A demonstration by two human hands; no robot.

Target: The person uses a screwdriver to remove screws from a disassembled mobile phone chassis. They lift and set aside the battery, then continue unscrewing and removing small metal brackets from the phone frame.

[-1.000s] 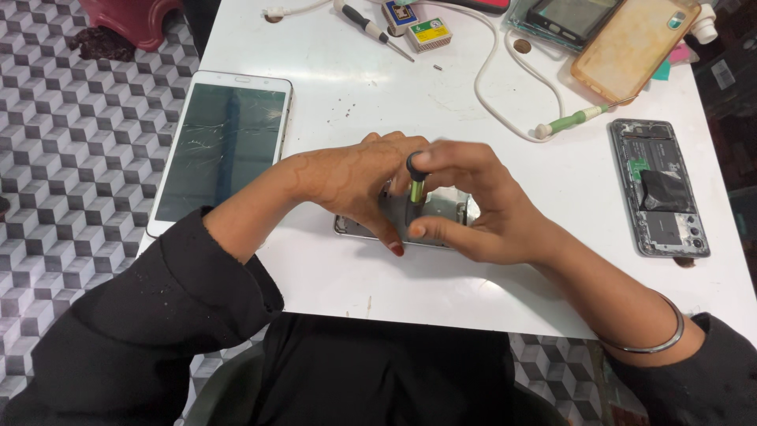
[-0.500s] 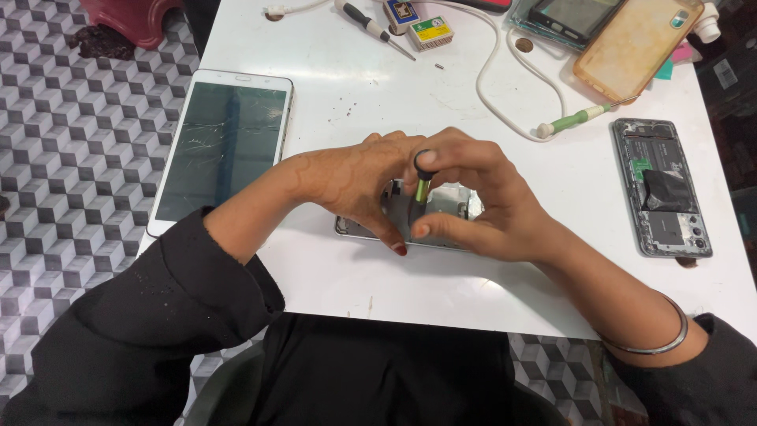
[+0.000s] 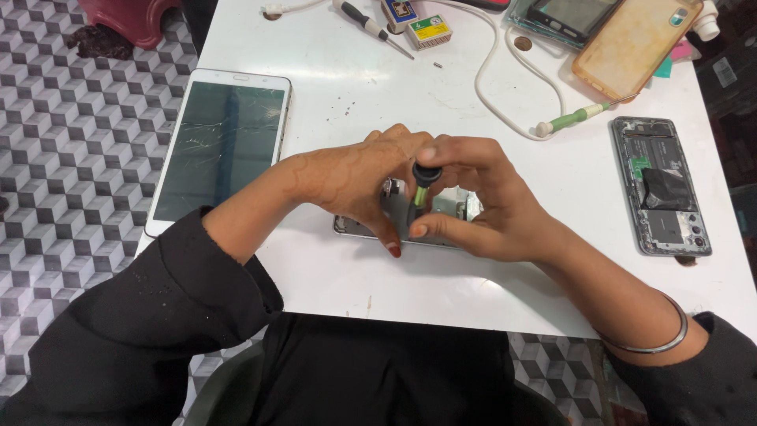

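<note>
Open white table (image 3: 339, 95) ahead of the hands, between cracked tablet (image 3: 221, 146) and white cable (image 3: 505, 87). Hemmed left by the tablet, right by opened phone (image 3: 661, 185). Cluttered along the far edge.

Bright, even overhead light; sharp focus throughout, no motion blur. Soft glare patch on the white desk (image 3: 331, 75) near the top. Faint, short shadows under the hands (image 3: 426, 201). Slight wide-angle stretch toward corners; darker at right edge.
</note>
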